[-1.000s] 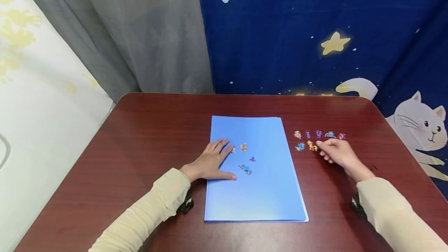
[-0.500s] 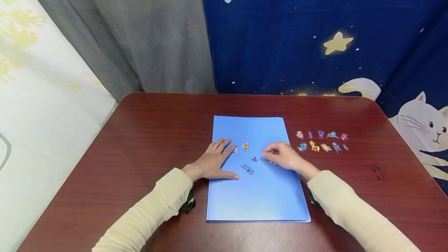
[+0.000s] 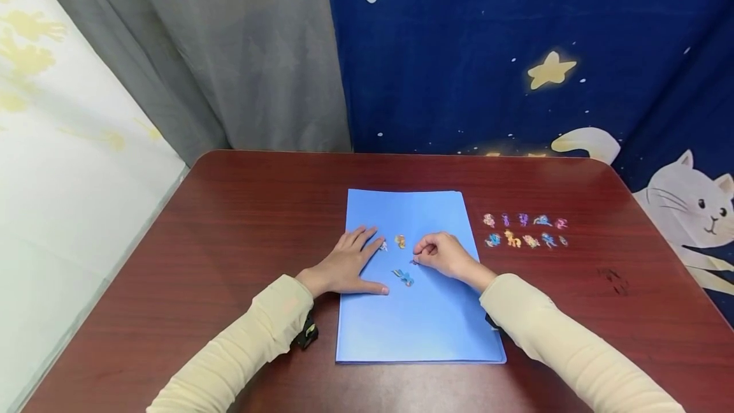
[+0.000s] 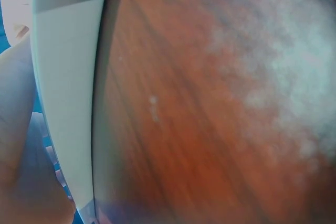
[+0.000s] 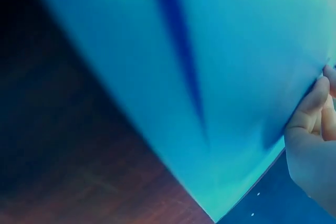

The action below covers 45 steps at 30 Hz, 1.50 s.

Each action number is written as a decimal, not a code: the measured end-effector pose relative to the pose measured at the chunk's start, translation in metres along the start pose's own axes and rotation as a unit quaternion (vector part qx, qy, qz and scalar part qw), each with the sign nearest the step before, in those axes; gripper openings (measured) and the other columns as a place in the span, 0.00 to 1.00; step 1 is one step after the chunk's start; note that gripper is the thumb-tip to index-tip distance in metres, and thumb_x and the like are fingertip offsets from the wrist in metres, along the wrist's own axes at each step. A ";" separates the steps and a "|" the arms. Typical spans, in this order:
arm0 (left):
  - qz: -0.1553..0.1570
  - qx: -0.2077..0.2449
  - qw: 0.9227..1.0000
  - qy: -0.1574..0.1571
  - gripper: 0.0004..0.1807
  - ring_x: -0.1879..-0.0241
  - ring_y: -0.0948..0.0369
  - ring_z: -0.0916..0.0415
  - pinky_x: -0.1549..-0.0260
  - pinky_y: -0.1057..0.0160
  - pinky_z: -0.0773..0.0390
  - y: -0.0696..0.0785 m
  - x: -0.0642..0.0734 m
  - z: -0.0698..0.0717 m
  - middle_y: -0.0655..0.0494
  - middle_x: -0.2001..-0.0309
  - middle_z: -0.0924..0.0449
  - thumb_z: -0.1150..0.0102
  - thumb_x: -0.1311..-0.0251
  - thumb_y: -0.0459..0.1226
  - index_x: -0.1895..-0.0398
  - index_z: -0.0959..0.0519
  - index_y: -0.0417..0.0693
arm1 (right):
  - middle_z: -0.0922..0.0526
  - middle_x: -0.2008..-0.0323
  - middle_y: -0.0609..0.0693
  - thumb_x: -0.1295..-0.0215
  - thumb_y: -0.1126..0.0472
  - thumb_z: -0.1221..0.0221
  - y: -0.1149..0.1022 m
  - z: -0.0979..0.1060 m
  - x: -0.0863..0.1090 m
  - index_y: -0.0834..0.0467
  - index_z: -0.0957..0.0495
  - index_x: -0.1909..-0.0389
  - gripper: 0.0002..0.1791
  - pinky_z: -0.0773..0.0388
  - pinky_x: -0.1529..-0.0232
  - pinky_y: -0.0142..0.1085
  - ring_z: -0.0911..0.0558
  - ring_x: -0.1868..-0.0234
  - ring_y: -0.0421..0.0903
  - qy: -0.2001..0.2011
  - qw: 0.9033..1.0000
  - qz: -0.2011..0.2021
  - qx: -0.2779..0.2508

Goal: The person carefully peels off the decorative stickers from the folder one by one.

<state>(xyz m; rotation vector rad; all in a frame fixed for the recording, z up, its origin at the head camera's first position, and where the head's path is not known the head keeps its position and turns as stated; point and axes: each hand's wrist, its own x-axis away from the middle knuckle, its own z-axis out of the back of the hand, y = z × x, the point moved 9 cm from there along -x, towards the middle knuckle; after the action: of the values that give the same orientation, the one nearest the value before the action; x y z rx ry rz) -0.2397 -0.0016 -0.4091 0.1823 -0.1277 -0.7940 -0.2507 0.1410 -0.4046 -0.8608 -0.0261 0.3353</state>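
Note:
My left hand (image 3: 350, 264) lies flat with spread fingers on the left side of a blue folder (image 3: 424, 330). Its fingertips are right beside a small white sticker (image 3: 383, 245). My right hand (image 3: 446, 255) is over the middle of the folder, thumb and forefinger pinching a small purple sticker (image 3: 413, 262), mostly hidden by the fingertips. A yellow-orange sticker (image 3: 400, 241) and a larger blue pony sticker (image 3: 404, 277) lie nearby on the folder. In the right wrist view, the right hand (image 5: 310, 145) shows at the right edge with curled fingers.
To the right of the folder, two rows of colourful pony stickers (image 3: 513, 239) lie on the brown table (image 3: 258, 209). A dark mark (image 3: 615, 280) is on the tabletop farther right. Grey and blue curtains (image 3: 459, 50) hang behind the table.
My right hand has moved left from the sticker rows onto the folder and reached the purple sticker. Its withdrawal uncovered the lower row. The left hand has stayed in place.

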 end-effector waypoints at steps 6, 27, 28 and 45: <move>0.001 -0.004 1.000 0.000 0.53 0.34 0.51 0.64 0.39 0.48 0.59 -0.001 0.000 0.000 0.48 0.32 0.58 0.50 0.56 0.67 0.32 0.50 0.46 | 0.23 0.82 0.45 0.51 0.67 0.36 -0.007 0.001 0.001 0.63 0.20 0.78 0.03 0.30 0.76 0.29 0.28 0.79 0.37 0.018 0.999 0.014 0.026; -0.004 -0.004 1.000 0.002 0.52 0.34 0.50 0.64 0.39 0.48 0.59 0.000 0.000 0.001 0.47 0.32 0.58 0.49 0.56 0.66 0.32 0.50 0.45 | 0.28 0.79 0.44 0.45 0.69 0.42 -0.025 -0.005 0.005 0.58 0.26 0.78 0.06 0.31 0.74 0.30 0.30 0.76 0.38 -0.014 0.986 0.110 0.122; -0.004 -0.004 1.000 0.001 0.52 0.34 0.50 0.64 0.39 0.48 0.59 0.000 0.000 0.001 0.47 0.32 0.58 0.49 0.56 0.66 0.32 0.50 0.45 | 0.28 0.78 0.44 0.44 0.69 0.43 -0.025 -0.006 0.005 0.58 0.26 0.78 0.06 0.31 0.74 0.30 0.30 0.75 0.38 -0.018 0.986 0.113 0.122; 0.004 -0.005 1.000 -0.004 0.52 0.33 0.51 0.64 0.39 0.50 0.59 0.000 0.001 0.000 0.47 0.32 0.58 0.50 0.56 0.67 0.32 0.50 0.47 | 0.22 0.78 0.49 0.43 0.69 0.44 -0.011 0.001 0.010 0.65 0.25 0.71 0.02 0.26 0.72 0.30 0.22 0.77 0.40 -0.053 0.997 0.047 -0.024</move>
<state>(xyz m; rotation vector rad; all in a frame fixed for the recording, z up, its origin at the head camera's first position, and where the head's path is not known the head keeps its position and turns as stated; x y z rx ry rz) -0.2393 -0.0024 -0.4095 0.1687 -0.1313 -0.7881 -0.2378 0.1379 -0.3967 -0.8939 -0.0930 0.4697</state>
